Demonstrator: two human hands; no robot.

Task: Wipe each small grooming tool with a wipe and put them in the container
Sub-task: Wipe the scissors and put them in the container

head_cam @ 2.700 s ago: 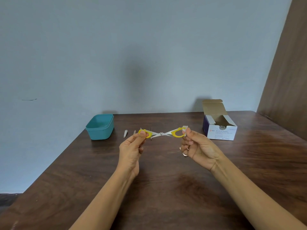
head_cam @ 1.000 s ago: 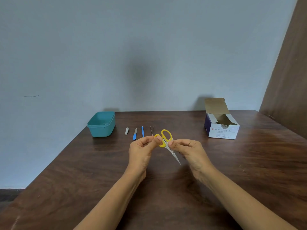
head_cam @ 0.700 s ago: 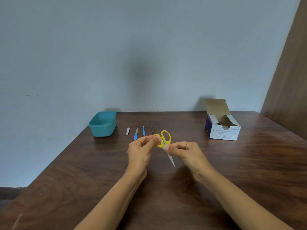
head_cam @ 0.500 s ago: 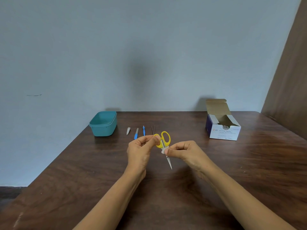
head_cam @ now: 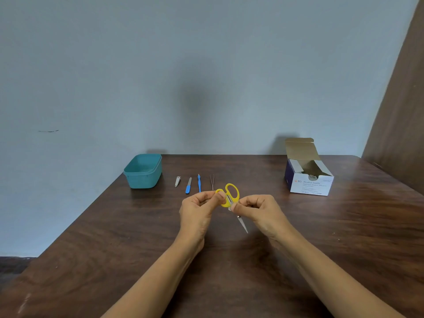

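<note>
Small yellow-handled scissors (head_cam: 232,191) are held above the table, blades shut and pointing down toward me. My left hand (head_cam: 197,212) pinches one yellow handle loop. My right hand (head_cam: 259,210) pinches the shank just below the handles, with a bit of white wipe (head_cam: 230,208) between its fingers, mostly hidden. Behind the hands, in a row on the table, lie a nail clipper (head_cam: 177,181), a blue nail file (head_cam: 188,185), a thin blue tool (head_cam: 199,182) and tweezers (head_cam: 212,181). The teal container (head_cam: 143,171) stands open at the back left.
An open white and purple box of alcohol swabs (head_cam: 308,177) stands at the back right of the brown wooden table (head_cam: 229,271). A grey wall runs behind the table, and a brown panel rises at the right. The table's left edge slants past the container.
The scissors were spread wide open between my hands; now they are shut, blades pointing down. My right fingers shifted along the blades toward the handles.
</note>
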